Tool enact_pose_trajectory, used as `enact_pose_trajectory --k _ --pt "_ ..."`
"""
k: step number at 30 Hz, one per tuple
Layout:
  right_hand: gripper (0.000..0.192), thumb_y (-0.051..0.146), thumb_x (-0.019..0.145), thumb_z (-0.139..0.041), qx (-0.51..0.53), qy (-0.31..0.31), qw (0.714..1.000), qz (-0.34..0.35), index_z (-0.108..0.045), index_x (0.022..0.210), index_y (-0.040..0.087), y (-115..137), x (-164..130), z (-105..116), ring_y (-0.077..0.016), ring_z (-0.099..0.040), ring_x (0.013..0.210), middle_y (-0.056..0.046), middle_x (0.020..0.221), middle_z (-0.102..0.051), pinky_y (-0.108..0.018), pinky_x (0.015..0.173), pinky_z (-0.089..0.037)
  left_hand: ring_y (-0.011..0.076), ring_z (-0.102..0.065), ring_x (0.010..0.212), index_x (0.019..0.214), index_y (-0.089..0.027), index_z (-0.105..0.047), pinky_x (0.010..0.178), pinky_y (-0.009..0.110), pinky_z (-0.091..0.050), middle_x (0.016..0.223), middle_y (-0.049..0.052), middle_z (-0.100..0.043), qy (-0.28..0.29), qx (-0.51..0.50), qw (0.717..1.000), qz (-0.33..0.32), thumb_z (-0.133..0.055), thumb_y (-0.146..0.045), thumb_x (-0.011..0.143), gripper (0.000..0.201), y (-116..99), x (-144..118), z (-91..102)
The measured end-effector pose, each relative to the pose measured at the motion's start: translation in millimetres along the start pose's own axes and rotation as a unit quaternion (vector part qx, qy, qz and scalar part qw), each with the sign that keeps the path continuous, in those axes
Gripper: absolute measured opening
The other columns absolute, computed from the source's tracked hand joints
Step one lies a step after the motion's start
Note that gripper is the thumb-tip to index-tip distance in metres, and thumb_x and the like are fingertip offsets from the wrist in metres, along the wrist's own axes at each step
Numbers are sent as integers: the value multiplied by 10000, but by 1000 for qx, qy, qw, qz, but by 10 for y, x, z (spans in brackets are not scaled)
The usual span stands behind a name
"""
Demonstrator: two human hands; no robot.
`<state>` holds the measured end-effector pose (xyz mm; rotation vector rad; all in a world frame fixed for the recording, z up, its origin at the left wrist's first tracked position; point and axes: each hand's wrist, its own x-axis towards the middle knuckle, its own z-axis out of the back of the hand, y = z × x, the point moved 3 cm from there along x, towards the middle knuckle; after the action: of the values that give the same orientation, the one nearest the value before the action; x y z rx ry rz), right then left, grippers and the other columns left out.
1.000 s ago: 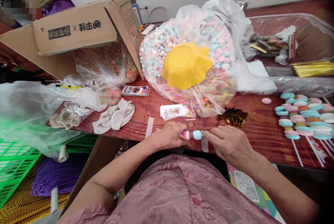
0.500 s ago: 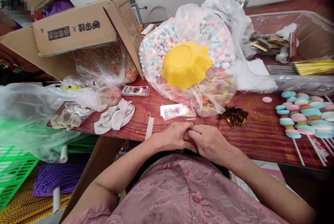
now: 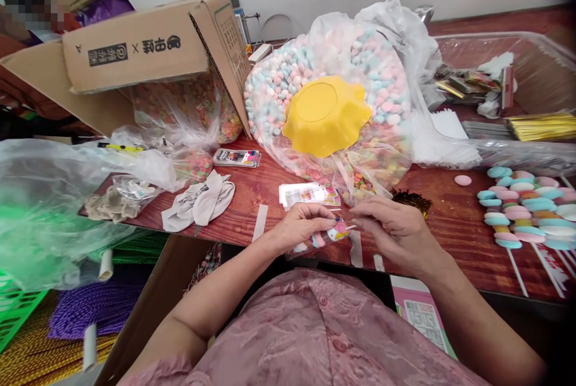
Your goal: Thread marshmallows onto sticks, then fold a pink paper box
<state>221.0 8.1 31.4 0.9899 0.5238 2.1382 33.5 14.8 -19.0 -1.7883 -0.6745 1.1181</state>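
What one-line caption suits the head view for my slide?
Left hand holding a packaged candy skewer, right hand close by its end, with an upturned yellow bowl beyond.

The table (image 3: 245, 188) has a reddish-brown, wood-grained top. A large clear bag (image 3: 389, 95) of pastel and multicoloured sweets rests near the middle. In front of it lie printed cards (image 3: 306, 194) and, to the right, a bunch of gold ties (image 3: 411, 199), partly hidden. A crumpled grey cloth (image 3: 200, 200) lies left of the cards. Pale strips (image 3: 260, 222) sit at the front edge. One loose pink sweet (image 3: 462, 180) lies near the candy sticks (image 3: 522, 209), grouped at right.
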Motion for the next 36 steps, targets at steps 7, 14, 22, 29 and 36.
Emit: enact_pose_trajectory --k 7,14,22,29,36 --pt "86 146 839 -644 111 -153 976 -111 -681 843 223 18 -76 -82 -125 -612 667 14 755 -661 -250 607 -486 52 -515 504 756 -142 -650 477 163 -393 663 -20 -615 -48 -42 994 -88 -757 -422 686 308 -60 10 -155" --pt "161 143 844 -636 99 -184 975 -75 -720 929 250 93 -29 -401 -120 -599 634 8 737 -671 -259 591 -494 63 -501 569 727 -142 -638 529 174 -401 653 -21 -588 -88 -120 974 -169 -764 -378 712 268 -17 -9 -185" --pt "200 209 769 -735 197 -234 933 -190 -689 961 244 65 -105 -596 -110 -552 659 7 820 -625 -247 591 -471 43 -471 544 790 -169 -615 503 151 -385 675 -45 -561 -184 -152 945 -222 -767 -399 750 279 -25 -12 -122" --pt "92 176 877 -611 164 -218 954 -121 -677 833 224 43 -69 -573 -136 -580 742 -7 794 -632 -284 688 -483 108 -577 784 920 -174 -722 784 234 -468 881 24 -663 -81 -158 968 -180 -747 -440 776 304 23 -66 -189" --pt "194 109 857 -600 83 -315 943 -69 -688 944 259 179 -79 -643 -160 -615 780 -24 869 -645 -311 693 -501 171 -585 941 973 -170 -715 939 305 -450 940 44 -661 -64 -104 977 -175 -644 -530 840 391 65 -122 -232"
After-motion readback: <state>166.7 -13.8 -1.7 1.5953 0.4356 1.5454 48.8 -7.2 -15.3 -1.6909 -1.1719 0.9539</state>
